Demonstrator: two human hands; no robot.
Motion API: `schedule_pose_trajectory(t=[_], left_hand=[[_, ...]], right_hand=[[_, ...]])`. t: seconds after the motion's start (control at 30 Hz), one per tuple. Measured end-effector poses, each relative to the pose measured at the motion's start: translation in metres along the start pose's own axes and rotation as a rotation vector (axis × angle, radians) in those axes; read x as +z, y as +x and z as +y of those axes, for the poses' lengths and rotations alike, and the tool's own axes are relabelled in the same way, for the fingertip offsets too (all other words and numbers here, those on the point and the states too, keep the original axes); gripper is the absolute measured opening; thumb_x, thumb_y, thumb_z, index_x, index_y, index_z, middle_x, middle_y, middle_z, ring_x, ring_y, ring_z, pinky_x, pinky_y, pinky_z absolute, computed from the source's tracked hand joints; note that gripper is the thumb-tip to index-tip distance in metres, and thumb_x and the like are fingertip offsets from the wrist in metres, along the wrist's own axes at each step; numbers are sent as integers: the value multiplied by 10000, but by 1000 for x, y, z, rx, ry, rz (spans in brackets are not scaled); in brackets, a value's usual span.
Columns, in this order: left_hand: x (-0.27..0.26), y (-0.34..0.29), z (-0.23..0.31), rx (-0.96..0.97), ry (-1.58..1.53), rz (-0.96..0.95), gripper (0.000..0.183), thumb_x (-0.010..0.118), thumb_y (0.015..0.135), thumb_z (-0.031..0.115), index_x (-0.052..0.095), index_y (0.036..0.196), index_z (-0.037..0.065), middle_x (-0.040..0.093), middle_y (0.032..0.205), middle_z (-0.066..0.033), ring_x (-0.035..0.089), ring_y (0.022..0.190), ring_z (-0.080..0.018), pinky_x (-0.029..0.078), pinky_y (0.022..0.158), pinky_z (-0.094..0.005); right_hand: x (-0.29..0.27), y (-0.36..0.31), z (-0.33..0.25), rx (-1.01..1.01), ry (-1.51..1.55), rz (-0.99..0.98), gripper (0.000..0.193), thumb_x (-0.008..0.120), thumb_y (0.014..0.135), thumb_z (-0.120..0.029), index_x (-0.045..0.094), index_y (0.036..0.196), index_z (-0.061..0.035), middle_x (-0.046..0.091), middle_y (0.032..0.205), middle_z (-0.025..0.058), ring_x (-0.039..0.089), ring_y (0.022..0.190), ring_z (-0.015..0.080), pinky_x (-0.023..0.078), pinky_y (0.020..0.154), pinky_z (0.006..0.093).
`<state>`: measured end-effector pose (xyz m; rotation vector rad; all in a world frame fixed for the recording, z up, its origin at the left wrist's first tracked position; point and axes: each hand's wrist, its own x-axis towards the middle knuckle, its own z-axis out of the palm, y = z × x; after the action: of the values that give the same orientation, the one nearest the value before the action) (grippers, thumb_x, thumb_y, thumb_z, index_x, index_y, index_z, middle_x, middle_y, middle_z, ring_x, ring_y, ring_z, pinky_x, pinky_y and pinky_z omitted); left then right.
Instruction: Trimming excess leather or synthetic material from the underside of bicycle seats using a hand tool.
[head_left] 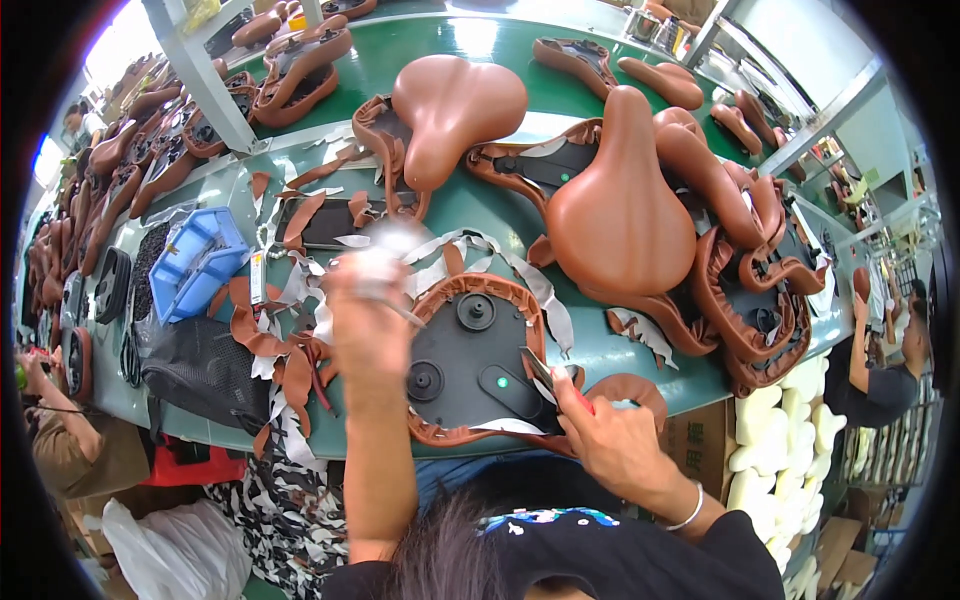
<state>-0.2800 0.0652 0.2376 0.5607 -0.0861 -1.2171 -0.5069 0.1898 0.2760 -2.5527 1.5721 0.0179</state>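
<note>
A brown bicycle saddle lies upside down before me, its dark plastic base [465, 350] ringed by the gathered brown cover [537, 310]. My right hand [620, 450] is closed round a red-handled tool [575, 400] with a narrow metal blade; its tip reaches over the saddle's right side. Whether it is a knife or one half of scissors, I cannot tell. My left hand [368, 310] is over the saddle's left edge, smeared by motion. A whitish blur [392, 243] shows at its fingers, too unclear to name. Brown and white offcuts [285, 350] lie to its left.
Finished-looking saddles [625, 220] are piled at the right, another saddle [455, 105] behind. A blue plastic tray [198, 262] and a black mesh bag [205, 370] stand left. Scraps [290, 520] heap below the bench edge. Pale foam pieces [770, 440] fill the lower right. Co-workers sit at both sides.
</note>
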Motion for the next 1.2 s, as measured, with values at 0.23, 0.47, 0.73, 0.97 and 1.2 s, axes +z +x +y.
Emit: schedule_pose_trajectory(t=[0.23, 0.47, 0.73, 0.97, 1.2], left_hand=[[-50, -7, 21, 221, 1742, -443, 307, 626, 863, 311, 624, 953, 17, 628, 862, -68, 568, 780, -150, 459, 721, -297], [-4, 35, 98, 146, 1224, -300, 264, 608, 909, 254, 631, 974, -1, 618, 853, -13, 570, 749, -99, 467, 667, -252], [54, 77, -5, 1058, 1838, -840, 644, 739, 743, 186, 450, 1310, 89, 413, 1334, -198, 477, 1156, -389, 409, 998, -453], [67, 142, -6, 1369, 1614, -666, 379, 683, 817, 160, 573, 1172, 84, 510, 1209, -206, 518, 1089, -384, 443, 938, -440], [61, 51, 83, 714, 1013, -313, 261, 599, 914, 222, 593, 1090, 29, 604, 1009, -36, 561, 867, -104, 448, 732, -222]], right_hand=[[33, -2, 28, 193, 627, 373, 468, 656, 846, -209, 490, 1259, -61, 658, 900, 194, 657, 792, 350, 510, 650, 360], [14, 37, 59, 321, 1051, 782, 361, 618, 877, -136, 463, 1177, -6, 634, 795, 107, 617, 645, 177, 503, 609, 312], [51, 39, 54, 180, 990, 631, 331, 638, 857, -100, 480, 1128, 5, 632, 770, 81, 588, 610, 145, 489, 582, 288], [66, 24, 60, 191, 1055, 535, 325, 653, 852, -109, 494, 1115, -3, 642, 772, 75, 598, 621, 153, 493, 600, 285], [71, 15, 61, 197, 1133, 643, 322, 562, 894, -80, 396, 1160, -6, 598, 941, 105, 587, 697, 111, 500, 536, 221]])
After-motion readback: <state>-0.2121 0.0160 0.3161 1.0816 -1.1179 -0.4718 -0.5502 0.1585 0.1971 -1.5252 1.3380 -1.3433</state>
